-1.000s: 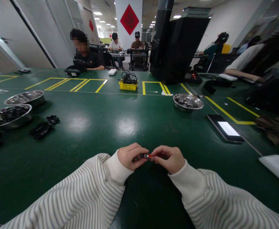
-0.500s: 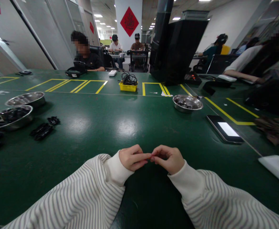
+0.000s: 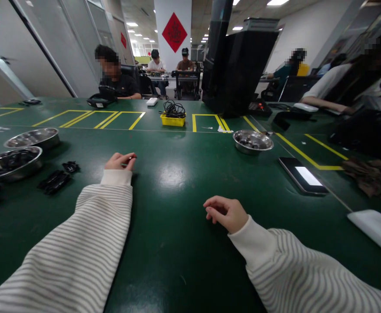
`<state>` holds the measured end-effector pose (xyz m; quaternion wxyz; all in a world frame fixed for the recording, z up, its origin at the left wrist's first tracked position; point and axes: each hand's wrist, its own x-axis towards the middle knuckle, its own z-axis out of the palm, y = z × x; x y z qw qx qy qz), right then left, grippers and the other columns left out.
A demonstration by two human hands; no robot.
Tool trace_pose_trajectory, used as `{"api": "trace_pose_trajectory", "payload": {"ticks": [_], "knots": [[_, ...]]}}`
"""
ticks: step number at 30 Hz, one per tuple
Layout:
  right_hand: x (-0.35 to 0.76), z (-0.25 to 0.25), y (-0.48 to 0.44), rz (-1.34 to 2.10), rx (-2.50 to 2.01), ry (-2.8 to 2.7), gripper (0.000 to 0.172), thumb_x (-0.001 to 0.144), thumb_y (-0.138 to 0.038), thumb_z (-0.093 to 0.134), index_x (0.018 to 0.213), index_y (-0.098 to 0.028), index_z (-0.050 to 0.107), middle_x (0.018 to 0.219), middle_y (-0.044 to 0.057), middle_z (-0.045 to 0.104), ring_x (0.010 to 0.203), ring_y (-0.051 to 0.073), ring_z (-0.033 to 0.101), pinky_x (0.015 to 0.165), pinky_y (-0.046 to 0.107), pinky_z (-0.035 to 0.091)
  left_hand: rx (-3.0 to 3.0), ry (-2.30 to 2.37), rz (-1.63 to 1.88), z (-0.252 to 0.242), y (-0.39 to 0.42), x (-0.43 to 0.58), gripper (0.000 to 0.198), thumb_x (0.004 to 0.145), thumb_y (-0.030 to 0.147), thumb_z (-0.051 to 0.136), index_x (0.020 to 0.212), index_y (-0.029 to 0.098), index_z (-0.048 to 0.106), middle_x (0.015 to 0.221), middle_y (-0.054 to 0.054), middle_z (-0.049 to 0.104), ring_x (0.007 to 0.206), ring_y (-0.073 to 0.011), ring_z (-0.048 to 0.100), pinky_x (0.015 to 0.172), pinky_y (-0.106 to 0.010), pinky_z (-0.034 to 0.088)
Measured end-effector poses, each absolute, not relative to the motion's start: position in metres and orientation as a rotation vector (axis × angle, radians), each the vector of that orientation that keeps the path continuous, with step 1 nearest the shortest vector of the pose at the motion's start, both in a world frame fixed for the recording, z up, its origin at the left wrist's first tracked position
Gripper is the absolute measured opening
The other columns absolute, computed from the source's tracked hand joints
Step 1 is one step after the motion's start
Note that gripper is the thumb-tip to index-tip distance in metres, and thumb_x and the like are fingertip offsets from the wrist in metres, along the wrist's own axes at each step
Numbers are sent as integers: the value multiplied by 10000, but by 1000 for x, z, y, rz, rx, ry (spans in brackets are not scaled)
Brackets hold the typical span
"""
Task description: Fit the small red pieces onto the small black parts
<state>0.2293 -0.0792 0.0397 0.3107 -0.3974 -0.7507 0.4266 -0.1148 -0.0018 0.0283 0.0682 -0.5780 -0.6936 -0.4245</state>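
Note:
My left hand (image 3: 120, 161) is stretched forward over the green table (image 3: 164, 234), left of the middle. Its thumb and fingertips come together around a tiny dark spot that is too small to name. The dark bundled pieces (image 3: 55, 181) and a smaller black piece (image 3: 71, 167) lie to the left of that hand. Nearer to me on the right, my right hand (image 3: 227, 213) hovers low over the table with its fingers loosely curved. A small gap shows between thumb and forefinger, and nothing is visible in it.
Two metal bowls, one with dark parts (image 3: 27, 167), stand at left; another metal bowl (image 3: 253, 150) is right of centre. A phone (image 3: 303, 176), a white object (image 3: 372, 230) and crumpled brown cloth (image 3: 372, 176) lie right. Cables fill a yellow box (image 3: 172, 120). People sit around.
My hands were fingertip to fingertip in front of me. The left one has moved away, forward and to the left, while the right one has stayed nearly in place.

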Motion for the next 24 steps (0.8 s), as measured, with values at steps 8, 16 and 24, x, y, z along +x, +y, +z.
{"api": "trace_pose_trajectory", "payload": {"ticks": [8,16,24], "knots": [[227,38,-80,905,-1039,-2204,122,742,-192,522,749,-143,633,580,17,639,462,99,554,436,186,432,-1713,-2343,-616,30,15,-153,331,747,341,487,973,150,635,695,-22,445,647,-138,478,609,-238,393],[227,39,-80,899,-1074,-2266,128,743,-195,523,761,-147,641,625,21,642,494,101,561,461,189,428,-1722,-2428,-437,33,13,-145,379,768,355,433,1038,157,611,804,-79,504,719,-202,508,599,-277,377],[226,41,-80,872,-1049,-2267,124,728,-171,524,740,-144,644,624,24,640,487,98,551,452,184,417,-1616,-2504,-454,37,13,-149,471,766,354,425,1205,185,448,846,-47,518,746,-172,474,661,-254,379]]}}
